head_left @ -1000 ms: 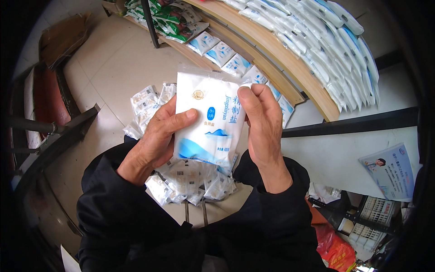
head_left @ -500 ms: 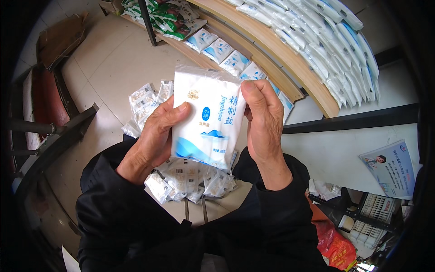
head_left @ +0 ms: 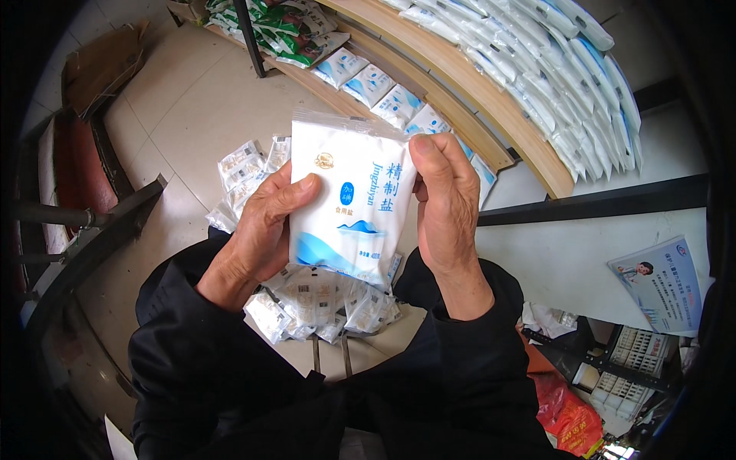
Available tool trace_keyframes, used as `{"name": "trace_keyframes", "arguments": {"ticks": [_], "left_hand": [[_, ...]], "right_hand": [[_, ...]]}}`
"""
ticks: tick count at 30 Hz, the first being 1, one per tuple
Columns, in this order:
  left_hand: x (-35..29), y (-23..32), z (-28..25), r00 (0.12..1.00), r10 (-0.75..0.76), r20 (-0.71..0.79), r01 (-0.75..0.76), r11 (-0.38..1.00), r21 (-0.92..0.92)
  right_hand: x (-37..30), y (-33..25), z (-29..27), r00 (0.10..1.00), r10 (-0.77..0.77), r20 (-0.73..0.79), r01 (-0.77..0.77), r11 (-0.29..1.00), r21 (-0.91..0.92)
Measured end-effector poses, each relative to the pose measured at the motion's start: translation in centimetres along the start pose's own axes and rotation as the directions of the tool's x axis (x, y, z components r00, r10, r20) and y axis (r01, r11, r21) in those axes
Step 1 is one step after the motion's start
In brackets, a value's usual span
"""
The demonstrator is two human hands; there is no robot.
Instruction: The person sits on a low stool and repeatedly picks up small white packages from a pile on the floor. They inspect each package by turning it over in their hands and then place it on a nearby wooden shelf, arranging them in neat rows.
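A white and blue plastic salt packet (head_left: 349,199) is held up in front of me, its printed face toward me. My left hand (head_left: 264,222) grips its left edge, thumb on the front and the fingers hidden behind. At the upper right corner, my right hand (head_left: 445,199) pinches the packet between thumb and curled fingers. Below and behind it, several small clear packets with pale contents (head_left: 307,300) lie in a pile between my knees. More such small packets (head_left: 239,172) lie beyond my left hand.
A wooden shelf (head_left: 429,84) curves across the far right, with similar salt packets (head_left: 372,83) in a row on its lower board and white packets (head_left: 529,77) stacked above. Green bags (head_left: 284,34) sit at the far end. A black metal frame (head_left: 100,230) stands left, a red bag (head_left: 567,418) lower right.
The salt packet has shifted very slightly to the left at its top. Both hands keep the same hold, and everything else stays in place.
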State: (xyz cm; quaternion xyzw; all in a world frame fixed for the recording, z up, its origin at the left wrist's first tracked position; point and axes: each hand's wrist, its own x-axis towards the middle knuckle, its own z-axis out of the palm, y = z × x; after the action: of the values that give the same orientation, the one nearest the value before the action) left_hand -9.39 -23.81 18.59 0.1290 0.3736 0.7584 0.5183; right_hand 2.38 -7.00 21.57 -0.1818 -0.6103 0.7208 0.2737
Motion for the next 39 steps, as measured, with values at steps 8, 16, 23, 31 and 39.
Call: {"name": "trace_keyframes", "arguments": {"ticks": [8, 16, 23, 31, 39], "left_hand": [[-0.05, 0.08, 0.01, 1.000, -0.021, 0.015, 0.022, 1.000, -0.022], [-0.08, 0.01, 0.03, 0.999, -0.032, -0.011, 0.032, 0.999, -0.023], [-0.12, 0.05, 0.21, 0.999, -0.033, -0.019, 0.033, 0.999, -0.024], [-0.14, 0.02, 0.15, 1.000, -0.030, -0.002, 0.030, 0.999, -0.029], [-0.13, 0.00, -0.20, 0.999, -0.043, 0.009, 0.043, 0.999, -0.030]], "right_hand": [[-0.01, -0.22, 0.01, 1.000, 0.011, 0.004, -0.011, 1.000, -0.018], [0.04, -0.08, -0.10, 0.999, 0.032, 0.006, -0.032, 0.999, -0.013], [0.06, 0.17, -0.16, 0.999, 0.029, 0.021, -0.029, 1.000, 0.007], [0.03, 0.14, -0.16, 0.999, 0.037, 0.024, -0.037, 0.999, 0.005], [-0.02, 0.18, -0.14, 0.999, 0.035, 0.014, -0.035, 0.999, -0.004]]}}
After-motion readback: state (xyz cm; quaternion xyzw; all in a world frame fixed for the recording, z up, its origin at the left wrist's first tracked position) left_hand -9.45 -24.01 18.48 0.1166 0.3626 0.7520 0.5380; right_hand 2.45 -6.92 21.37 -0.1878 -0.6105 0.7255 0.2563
